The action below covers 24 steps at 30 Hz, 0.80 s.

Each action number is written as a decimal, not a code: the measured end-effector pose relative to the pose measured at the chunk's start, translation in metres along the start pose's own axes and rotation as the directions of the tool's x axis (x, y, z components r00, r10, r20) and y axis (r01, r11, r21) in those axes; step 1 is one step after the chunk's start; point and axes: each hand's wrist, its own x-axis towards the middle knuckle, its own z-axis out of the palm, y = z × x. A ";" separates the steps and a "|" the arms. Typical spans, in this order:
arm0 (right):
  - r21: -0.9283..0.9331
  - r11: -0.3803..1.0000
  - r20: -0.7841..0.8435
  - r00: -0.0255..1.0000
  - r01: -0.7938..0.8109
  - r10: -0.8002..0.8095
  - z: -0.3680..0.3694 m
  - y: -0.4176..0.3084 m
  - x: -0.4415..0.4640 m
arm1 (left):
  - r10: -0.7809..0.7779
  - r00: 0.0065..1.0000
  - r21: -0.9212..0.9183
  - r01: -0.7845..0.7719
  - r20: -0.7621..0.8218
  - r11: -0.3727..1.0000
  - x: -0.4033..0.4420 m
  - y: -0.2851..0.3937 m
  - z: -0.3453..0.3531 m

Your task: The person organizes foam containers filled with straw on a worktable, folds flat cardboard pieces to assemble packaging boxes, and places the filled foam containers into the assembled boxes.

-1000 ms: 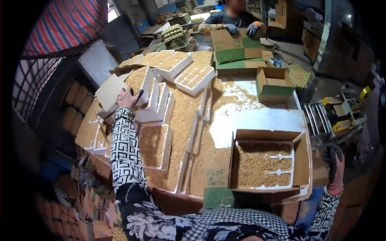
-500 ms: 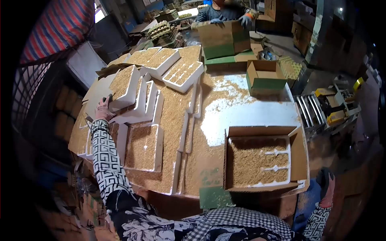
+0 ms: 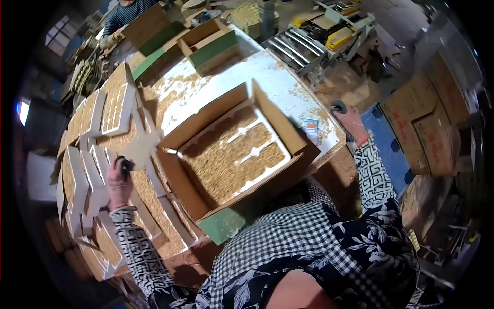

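Note:
My left hand, with dark coverings on its fingertips, is closed over the left part of the table. A thin pale sheet, smeared by motion, extends from its fingertips. Several white foam trays filled with brown grainy material lie around that hand. In front of me stands an open cardboard box, holding a foam tray partly covered with the same grains. At the table's right edge my right hand is open, its dark-tipped fingers loosely bent and holding nothing.
Small blue-and-white packets lie right of the box on the white tabletop. A smaller open carton stands at the back. Beyond are a roller conveyor and a co-worker behind cardboard. Flattened cartons stand at right.
My view has swung to the right. My left hand has left the foam tray and moved toward the box with the pale sheet. My right hand has risen from my side to the table edge.

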 end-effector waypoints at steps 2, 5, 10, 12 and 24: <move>-0.217 0.970 0.071 0.993 0.109 -0.096 0.011 0.024 0.013 | 0.085 0.996 0.113 -0.081 -0.036 0.990 0.005 0.019 0.025; -0.171 0.970 0.339 0.935 0.172 -0.105 0.032 0.036 0.024 | -0.246 0.953 -0.090 0.234 -0.176 0.968 0.001 0.045 0.051; -0.336 0.892 0.303 0.932 0.302 -0.201 0.125 0.071 0.037 | -0.706 0.692 -0.837 0.293 -0.148 0.463 -0.023 0.043 0.068; -0.466 0.784 0.245 0.912 0.409 -0.330 0.151 0.081 0.036 | -0.757 0.638 -0.858 0.301 -0.142 0.415 -0.015 0.087 0.043; 0.038 0.994 0.082 0.991 0.099 -0.102 0.151 0.085 0.047 | -0.770 0.516 -0.817 0.208 -0.375 0.537 -0.046 0.170 -0.004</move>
